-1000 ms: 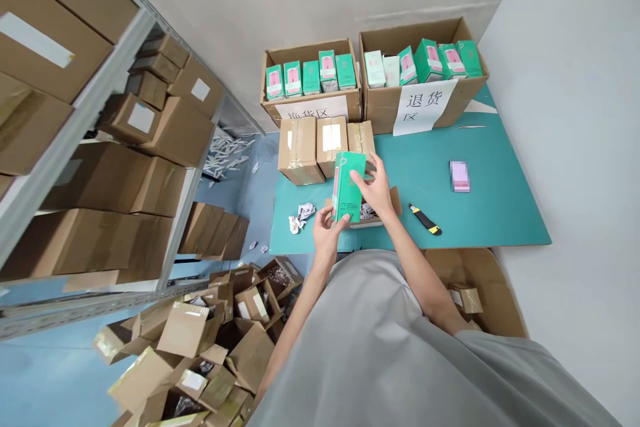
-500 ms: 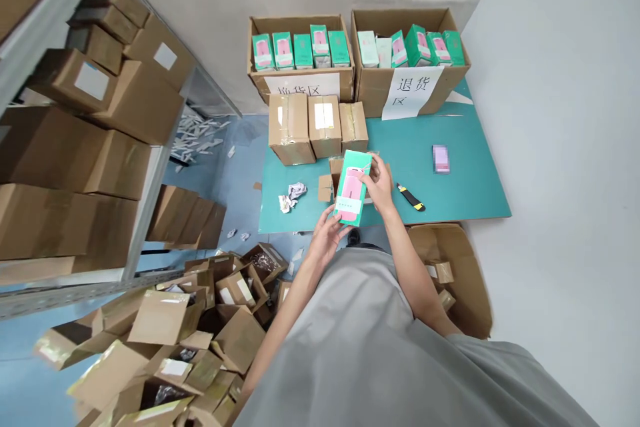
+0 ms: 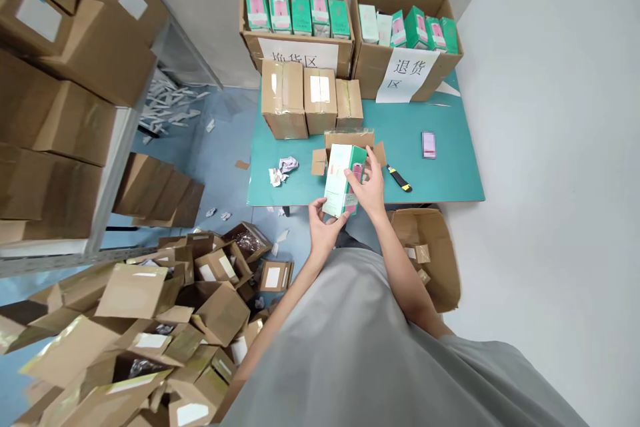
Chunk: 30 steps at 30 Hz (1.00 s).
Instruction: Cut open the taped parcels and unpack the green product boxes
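I hold a green product box (image 3: 339, 177) upright in front of me, above the near edge of the green table (image 3: 440, 167). My left hand (image 3: 323, 227) cups its bottom end from below. My right hand (image 3: 367, 187) grips its right side, fingers wrapped over the face with the pink picture. Just behind the box lies an opened small carton (image 3: 350, 143) with its flaps spread. A yellow-and-black utility knife (image 3: 399, 178) rests to the right of it.
Three sealed cartons (image 3: 305, 105) stand mid-table. Behind them, two large open boxes (image 3: 295, 47) (image 3: 405, 53) with paper signs hold green boxes. A phone (image 3: 429, 144) lies at right, crumpled paper (image 3: 281, 170) at left. Empty cartons (image 3: 165, 320) litter the floor by the shelving (image 3: 60, 113). A large carton (image 3: 430, 253) sits under the table.
I have turned the green box in my hands, so its pale side faces me where the pink front showed. My head has tipped up, sliding everything lower in view.
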Tool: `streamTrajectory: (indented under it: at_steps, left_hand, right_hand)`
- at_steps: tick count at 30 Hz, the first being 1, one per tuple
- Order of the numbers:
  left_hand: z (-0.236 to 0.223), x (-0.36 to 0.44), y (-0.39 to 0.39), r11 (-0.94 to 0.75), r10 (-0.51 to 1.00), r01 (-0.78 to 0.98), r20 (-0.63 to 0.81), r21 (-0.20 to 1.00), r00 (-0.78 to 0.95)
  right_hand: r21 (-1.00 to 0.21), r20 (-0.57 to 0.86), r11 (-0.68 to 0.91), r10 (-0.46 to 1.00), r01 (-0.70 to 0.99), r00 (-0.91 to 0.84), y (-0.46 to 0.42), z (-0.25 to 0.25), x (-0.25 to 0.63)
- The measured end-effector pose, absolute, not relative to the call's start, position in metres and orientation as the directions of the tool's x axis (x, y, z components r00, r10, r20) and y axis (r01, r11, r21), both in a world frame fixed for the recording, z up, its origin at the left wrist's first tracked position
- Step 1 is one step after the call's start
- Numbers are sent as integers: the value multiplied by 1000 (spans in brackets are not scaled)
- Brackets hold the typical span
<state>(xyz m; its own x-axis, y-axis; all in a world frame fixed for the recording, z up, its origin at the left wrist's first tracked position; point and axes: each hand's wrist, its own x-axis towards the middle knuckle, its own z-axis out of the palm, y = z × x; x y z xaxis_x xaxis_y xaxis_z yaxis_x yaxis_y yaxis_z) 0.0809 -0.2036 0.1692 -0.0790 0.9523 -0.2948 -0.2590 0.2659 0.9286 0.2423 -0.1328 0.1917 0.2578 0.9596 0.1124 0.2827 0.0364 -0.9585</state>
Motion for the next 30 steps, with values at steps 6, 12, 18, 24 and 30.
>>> streamTrajectory:
  at_steps: [6,12,18,24,30]
  left_hand:
    - [167,66,-235,491,846,-545,-521,680,113]
    - [161,61,-263,590,774,-574,-599,567,204]
    - [167,66,-269,454,868,-412,-497,790,5]
    - [181,68,-257,327,939,-230,-342,917,-27]
    - [181,62,-214,575,810,-445,-553,686,193]
  right_hand:
    - [-985,86,18,915,172,394,-159,184,244]
    - [-998,-9,-35,904,54,426,-198,172,246]
    - [-994,-28,-69,908,82,418,-215,180,244]
    - [-986,5,-67,904,154,428,-196,184,238]
    - [-997,20,-12,910,73,414,-151,168,258]
